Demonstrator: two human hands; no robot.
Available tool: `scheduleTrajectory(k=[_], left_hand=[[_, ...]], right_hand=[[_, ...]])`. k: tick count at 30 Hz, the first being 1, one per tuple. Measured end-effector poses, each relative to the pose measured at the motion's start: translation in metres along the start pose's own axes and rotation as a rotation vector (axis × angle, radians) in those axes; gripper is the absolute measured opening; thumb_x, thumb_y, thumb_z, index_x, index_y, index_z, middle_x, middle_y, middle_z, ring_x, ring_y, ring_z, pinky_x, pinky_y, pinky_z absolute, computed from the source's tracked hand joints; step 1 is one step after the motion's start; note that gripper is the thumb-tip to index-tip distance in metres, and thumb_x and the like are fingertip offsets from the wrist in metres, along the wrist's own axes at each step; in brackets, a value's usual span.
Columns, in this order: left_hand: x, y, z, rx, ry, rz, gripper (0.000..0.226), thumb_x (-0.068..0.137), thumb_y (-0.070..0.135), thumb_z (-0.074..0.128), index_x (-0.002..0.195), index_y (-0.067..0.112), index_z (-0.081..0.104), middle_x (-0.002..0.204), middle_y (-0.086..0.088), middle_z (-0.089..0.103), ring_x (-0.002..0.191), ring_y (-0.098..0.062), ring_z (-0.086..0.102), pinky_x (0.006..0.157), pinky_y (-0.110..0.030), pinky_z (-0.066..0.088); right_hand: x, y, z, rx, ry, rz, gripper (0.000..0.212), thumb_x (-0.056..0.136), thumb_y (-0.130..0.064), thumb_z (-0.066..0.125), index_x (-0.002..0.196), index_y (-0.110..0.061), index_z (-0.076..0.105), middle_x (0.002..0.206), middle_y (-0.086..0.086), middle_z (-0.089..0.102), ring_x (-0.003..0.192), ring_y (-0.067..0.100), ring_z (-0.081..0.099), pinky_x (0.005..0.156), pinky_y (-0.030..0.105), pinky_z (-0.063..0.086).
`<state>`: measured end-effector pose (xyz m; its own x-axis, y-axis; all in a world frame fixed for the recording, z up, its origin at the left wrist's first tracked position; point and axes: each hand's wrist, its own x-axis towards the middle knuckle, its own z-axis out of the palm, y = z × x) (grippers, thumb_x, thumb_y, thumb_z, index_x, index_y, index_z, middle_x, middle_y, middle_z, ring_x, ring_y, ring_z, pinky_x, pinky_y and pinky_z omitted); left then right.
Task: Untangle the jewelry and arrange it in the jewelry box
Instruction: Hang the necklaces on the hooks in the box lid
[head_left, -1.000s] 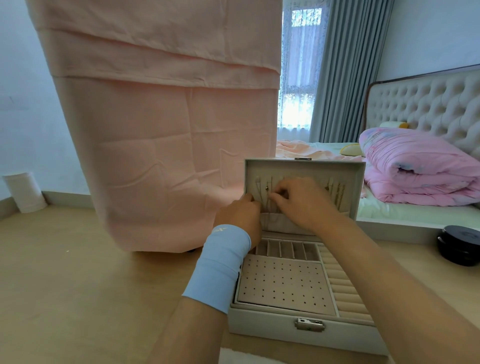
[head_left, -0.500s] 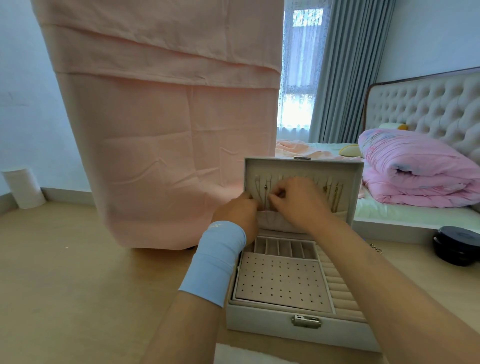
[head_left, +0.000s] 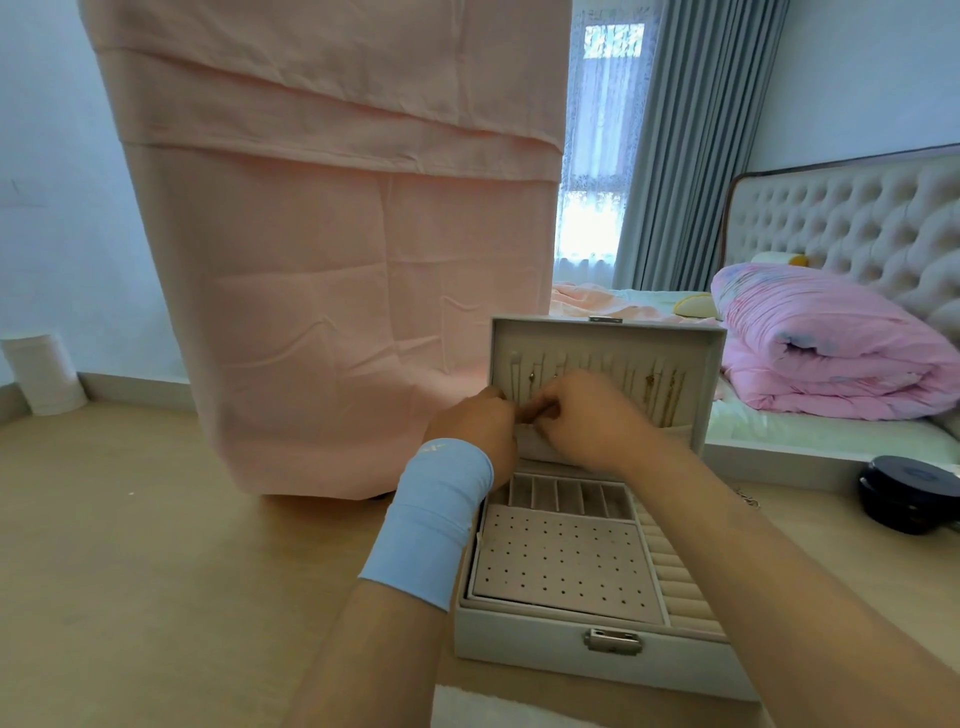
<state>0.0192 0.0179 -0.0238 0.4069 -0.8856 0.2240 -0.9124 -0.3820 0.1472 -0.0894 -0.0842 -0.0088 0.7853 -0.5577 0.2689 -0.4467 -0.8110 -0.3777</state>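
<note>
A fresh snarl is the main risk. The fine gold chain (head_left: 531, 376) hangs inside the upright lid (head_left: 602, 338) of the pale grey jewelry box (head_left: 519, 642), and a sideways tug could slip it off its hook or catch it on the neighbouring gold necklaces (head_left: 667, 389). The right hand (head_left: 592, 421) has its fingers (head_left: 540, 413) curled tight, seemingly pinching that chain low on the lid. The left hand (head_left: 475, 426) meets them, but its fingers are hidden, so its grip cannot be told.

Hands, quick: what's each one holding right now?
Left hand: curled against the grey jewelry box's open lid; whatever it holds is hidden.
Right hand: pinching there too; cannot tell what.
</note>
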Motion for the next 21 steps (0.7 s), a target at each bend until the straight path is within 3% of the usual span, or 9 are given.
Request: scheduleTrajectory(k=[4, 6, 8, 12, 16, 21], left_hand=[[-0.002, 0.004, -0.001, -0.007, -0.009, -0.004, 0.044, 0.093, 0.011, 0.046, 0.134, 0.025, 0.055, 0.128, -0.003, 0.049, 0.109, -0.027, 0.056, 0.089, -0.041, 0.051], [-0.003, 0.004, -0.005, -0.032, -0.006, -0.01, 0.045, 0.094, 0.013, 0.046, 0.136, 0.024, 0.053, 0.133, -0.003, 0.048, 0.116, -0.027, 0.054, 0.094, -0.042, 0.05], [-0.005, 0.005, -0.009, -0.078, 0.003, -0.007, 0.045, 0.095, 0.014, 0.045, 0.137, 0.025, 0.052, 0.137, -0.001, 0.047, 0.12, -0.026, 0.052, 0.098, -0.042, 0.047], [-0.012, 0.018, -0.018, -0.097, 0.082, 0.04, 0.039, 0.095, 0.021, 0.051, 0.134, 0.027, 0.055, 0.138, 0.003, 0.049, 0.124, -0.021, 0.049, 0.1, -0.039, 0.045], [-0.018, 0.047, -0.011, -0.064, 0.099, 0.134, 0.04, 0.095, 0.029, 0.051, 0.135, 0.029, 0.052, 0.14, 0.005, 0.049, 0.128, -0.019, 0.043, 0.105, -0.038, 0.04], [-0.024, 0.094, 0.015, -0.069, -0.034, 0.259, 0.056, 0.095, 0.043, 0.051, 0.147, 0.032, 0.037, 0.155, 0.004, 0.034, 0.142, -0.021, 0.027, 0.116, -0.042, 0.025]], right_hand=[[-0.007, 0.003, 0.009, 0.158, -0.049, 0.006, 0.039, 0.094, -0.006, 0.06, 0.13, -0.023, 0.065, 0.111, -0.002, 0.07, 0.102, 0.015, 0.065, 0.09, 0.029, 0.054], [-0.011, 0.006, 0.003, 0.237, -0.014, 0.009, 0.046, 0.094, -0.005, 0.063, 0.138, -0.02, 0.058, 0.115, -0.004, 0.067, 0.101, 0.009, 0.063, 0.082, 0.015, 0.048], [-0.016, 0.009, -0.005, 0.25, 0.022, 0.011, 0.04, 0.096, -0.006, 0.061, 0.134, -0.019, 0.061, 0.115, -0.005, 0.067, 0.09, 0.002, 0.06, 0.072, 0.008, 0.042], [-0.033, 0.022, -0.025, 0.164, 0.071, 0.018, 0.025, 0.098, -0.016, 0.062, 0.12, -0.021, 0.071, 0.116, -0.007, 0.069, 0.102, 0.005, 0.059, 0.095, 0.022, 0.045], [-0.061, 0.042, -0.038, 0.059, 0.018, 0.085, 0.024, 0.099, -0.027, 0.06, 0.121, -0.029, 0.07, 0.114, -0.012, 0.067, 0.098, 0.005, 0.057, 0.091, 0.025, 0.045], [-0.093, 0.074, -0.038, 0.023, -0.022, 0.161, 0.027, 0.097, -0.029, 0.059, 0.121, -0.031, 0.069, 0.123, -0.01, 0.065, 0.101, 0.008, 0.057, 0.094, 0.028, 0.047]])
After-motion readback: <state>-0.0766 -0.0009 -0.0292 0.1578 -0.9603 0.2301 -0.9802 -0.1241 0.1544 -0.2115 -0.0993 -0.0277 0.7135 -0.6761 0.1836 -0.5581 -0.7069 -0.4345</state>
